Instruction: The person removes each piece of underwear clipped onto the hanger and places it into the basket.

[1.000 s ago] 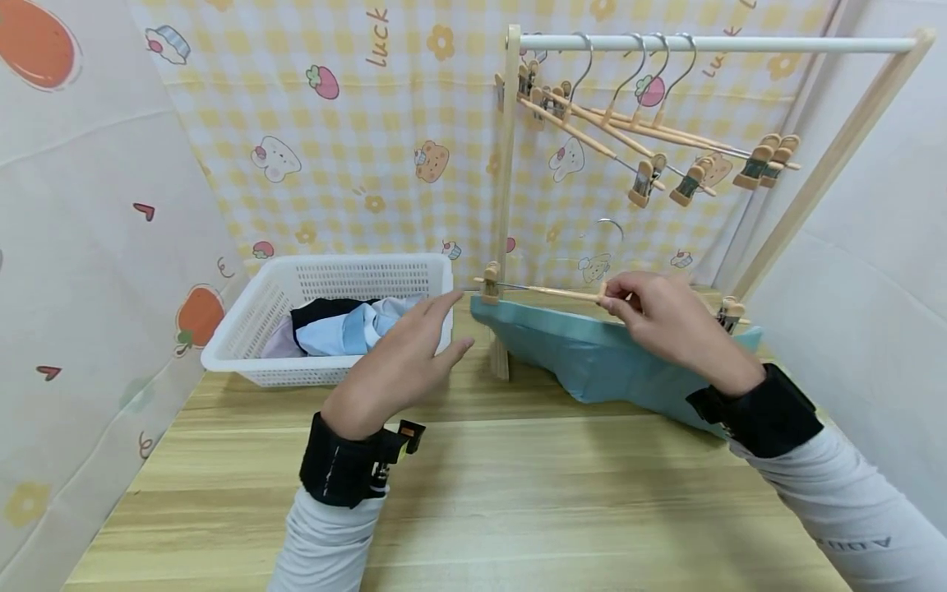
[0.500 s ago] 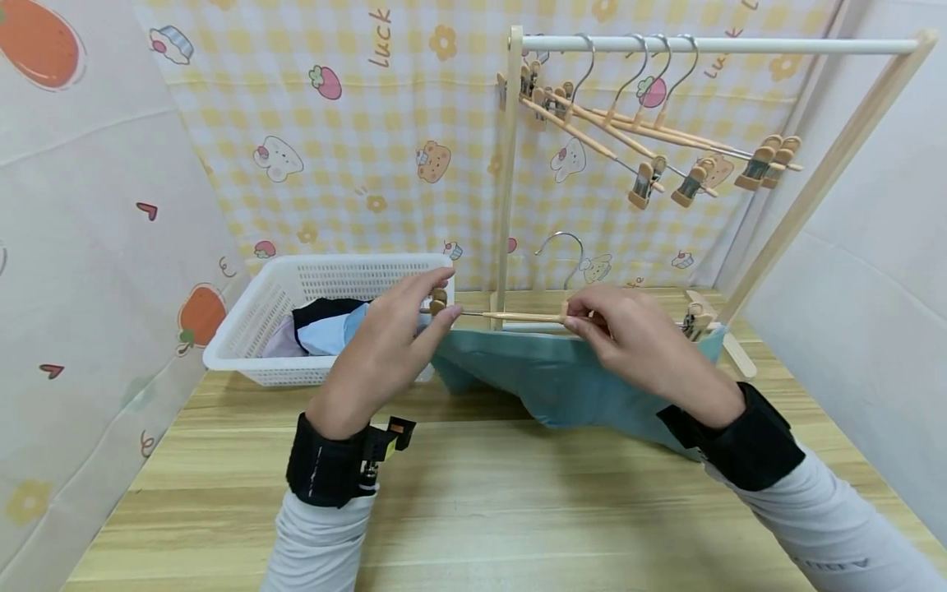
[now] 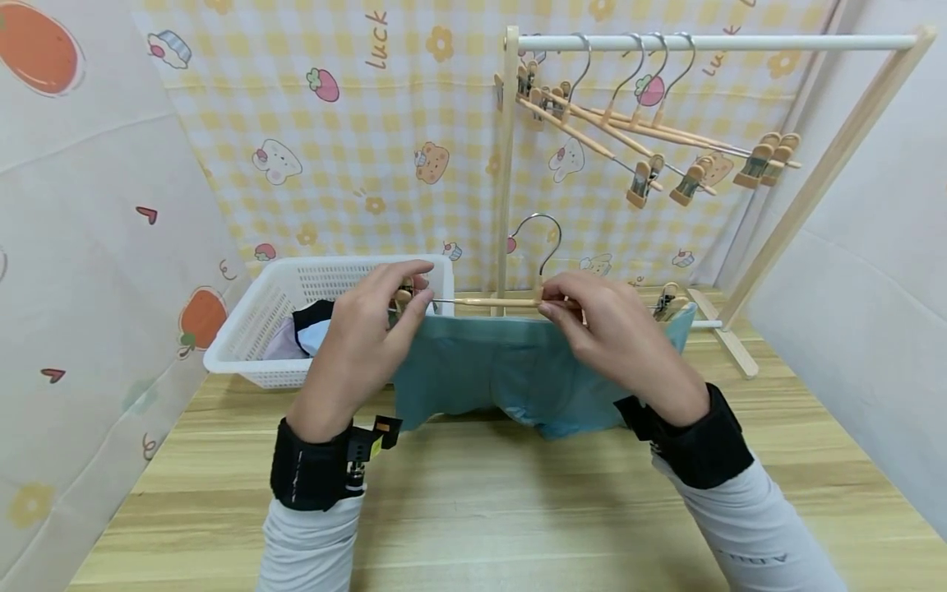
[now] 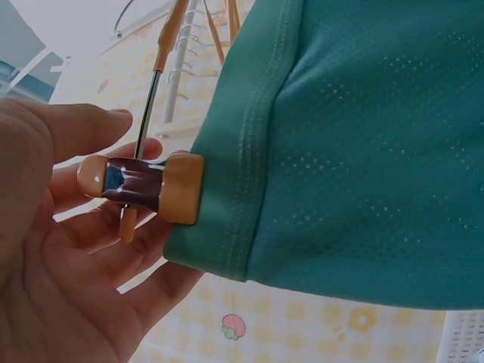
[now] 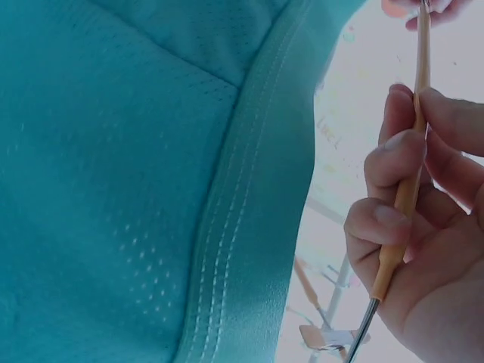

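Note:
Teal underpants [image 3: 459,362] hang by their waistband from a clip hanger [image 3: 494,302] in front of the rack. My right hand [image 3: 617,333] grips the hanger's wooden bar near its middle, just under the metal hook [image 3: 556,238]. In the right wrist view, fingers and thumb curl round the bar. My left hand [image 3: 358,337] is at the hanger's left end. The left wrist view shows its fingers spread behind the left clip [image 4: 181,189], with the thumb apart from it. That clip bites the waistband's edge. The right clip [image 3: 668,302] shows beyond my right hand.
Behind my left hand stands a white perforated basket [image 3: 259,316] with folded clothes [image 3: 314,333] inside. A wooden rack [image 3: 506,164] with a white rail [image 3: 777,43] stands at the back right. Several clip hangers [image 3: 621,136] hang from it. The wooden table [image 3: 518,510] extends in front.
My right hand has brought the hanger and underpants leftward, and the underpants now face me more squarely. My left hand has shifted slightly left and come to the hanger's left clip.

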`<act>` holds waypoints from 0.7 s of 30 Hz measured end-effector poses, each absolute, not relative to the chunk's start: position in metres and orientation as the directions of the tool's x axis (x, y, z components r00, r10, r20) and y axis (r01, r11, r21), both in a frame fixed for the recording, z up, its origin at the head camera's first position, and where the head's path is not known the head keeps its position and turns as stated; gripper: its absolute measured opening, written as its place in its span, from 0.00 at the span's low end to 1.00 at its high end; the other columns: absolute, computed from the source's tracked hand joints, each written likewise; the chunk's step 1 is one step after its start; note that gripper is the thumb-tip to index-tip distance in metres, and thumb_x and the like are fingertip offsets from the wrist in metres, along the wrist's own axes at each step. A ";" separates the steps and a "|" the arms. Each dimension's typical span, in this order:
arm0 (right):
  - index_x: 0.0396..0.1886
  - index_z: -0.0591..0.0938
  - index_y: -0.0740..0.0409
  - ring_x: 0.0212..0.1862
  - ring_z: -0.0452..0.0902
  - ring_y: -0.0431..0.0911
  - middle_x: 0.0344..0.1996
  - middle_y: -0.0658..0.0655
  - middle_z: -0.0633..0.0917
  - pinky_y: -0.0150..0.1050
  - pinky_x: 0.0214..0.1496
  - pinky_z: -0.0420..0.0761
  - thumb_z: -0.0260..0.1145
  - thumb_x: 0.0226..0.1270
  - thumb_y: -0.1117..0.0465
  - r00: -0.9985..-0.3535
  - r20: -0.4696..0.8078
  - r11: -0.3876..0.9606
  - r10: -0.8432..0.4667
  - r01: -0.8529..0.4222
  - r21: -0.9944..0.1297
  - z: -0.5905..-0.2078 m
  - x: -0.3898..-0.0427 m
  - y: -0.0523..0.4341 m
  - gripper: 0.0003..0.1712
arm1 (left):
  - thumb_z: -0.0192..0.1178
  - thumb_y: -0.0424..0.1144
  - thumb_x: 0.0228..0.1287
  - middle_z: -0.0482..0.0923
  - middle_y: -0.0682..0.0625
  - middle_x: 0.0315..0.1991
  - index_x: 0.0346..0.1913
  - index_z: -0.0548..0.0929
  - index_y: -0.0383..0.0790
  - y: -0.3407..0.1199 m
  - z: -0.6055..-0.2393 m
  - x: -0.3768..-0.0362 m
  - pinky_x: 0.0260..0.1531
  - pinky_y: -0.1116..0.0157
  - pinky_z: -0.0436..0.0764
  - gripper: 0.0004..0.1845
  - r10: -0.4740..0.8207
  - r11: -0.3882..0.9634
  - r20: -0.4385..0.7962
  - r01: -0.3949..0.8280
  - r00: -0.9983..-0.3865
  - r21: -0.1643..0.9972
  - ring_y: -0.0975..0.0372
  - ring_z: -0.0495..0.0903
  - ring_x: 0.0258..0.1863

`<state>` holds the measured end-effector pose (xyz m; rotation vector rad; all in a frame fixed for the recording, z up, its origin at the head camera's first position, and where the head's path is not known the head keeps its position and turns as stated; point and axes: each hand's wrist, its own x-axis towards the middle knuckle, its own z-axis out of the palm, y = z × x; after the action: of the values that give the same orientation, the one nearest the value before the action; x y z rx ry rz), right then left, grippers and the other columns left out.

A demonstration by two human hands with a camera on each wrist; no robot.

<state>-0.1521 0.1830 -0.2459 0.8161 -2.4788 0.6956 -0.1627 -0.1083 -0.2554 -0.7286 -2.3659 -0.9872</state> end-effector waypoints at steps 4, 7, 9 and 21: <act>0.45 0.88 0.58 0.40 0.82 0.44 0.40 0.55 0.89 0.44 0.42 0.80 0.67 0.79 0.67 -0.733 0.542 0.696 -0.410 -0.636 -0.334 -0.249 -0.155 0.182 0.04 | 0.60 0.37 0.83 0.85 0.42 0.57 0.71 0.81 0.37 -0.111 -0.254 -0.162 0.48 0.53 0.86 0.19 0.284 0.603 0.577 0.611 -0.766 0.513 0.52 0.86 0.52; 0.45 0.89 0.59 0.42 0.84 0.47 0.40 0.56 0.90 0.45 0.43 0.82 0.69 0.78 0.68 -0.728 0.553 0.694 -0.406 -0.639 -0.331 -0.252 -0.156 0.183 0.04 | 0.61 0.37 0.82 0.86 0.42 0.55 0.71 0.80 0.37 -0.112 -0.253 -0.162 0.51 0.51 0.88 0.20 0.285 0.609 0.561 0.598 -0.777 0.520 0.52 0.86 0.50; 0.45 0.89 0.59 0.42 0.85 0.47 0.41 0.57 0.90 0.46 0.44 0.83 0.69 0.77 0.68 -0.729 0.557 0.693 -0.397 -0.637 -0.338 -0.255 -0.157 0.184 0.04 | 0.62 0.37 0.82 0.87 0.42 0.54 0.72 0.80 0.38 -0.113 -0.252 -0.162 0.52 0.50 0.88 0.21 0.288 0.614 0.553 0.593 -0.782 0.520 0.52 0.86 0.50; 0.48 0.91 0.58 0.41 0.85 0.45 0.41 0.54 0.91 0.43 0.40 0.80 0.69 0.78 0.67 -0.734 0.565 0.687 -0.377 -0.631 -0.360 -0.260 -0.160 0.189 0.06 | 0.68 0.38 0.77 0.91 0.43 0.48 0.68 0.83 0.39 -0.118 -0.250 -0.161 0.47 0.50 0.89 0.21 0.297 0.618 0.555 0.600 -0.777 0.509 0.49 0.91 0.46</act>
<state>-0.1601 0.1894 -0.2602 0.7796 -2.4465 0.7585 -0.1613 -0.1177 -0.2502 -0.7122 -2.4245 -0.9818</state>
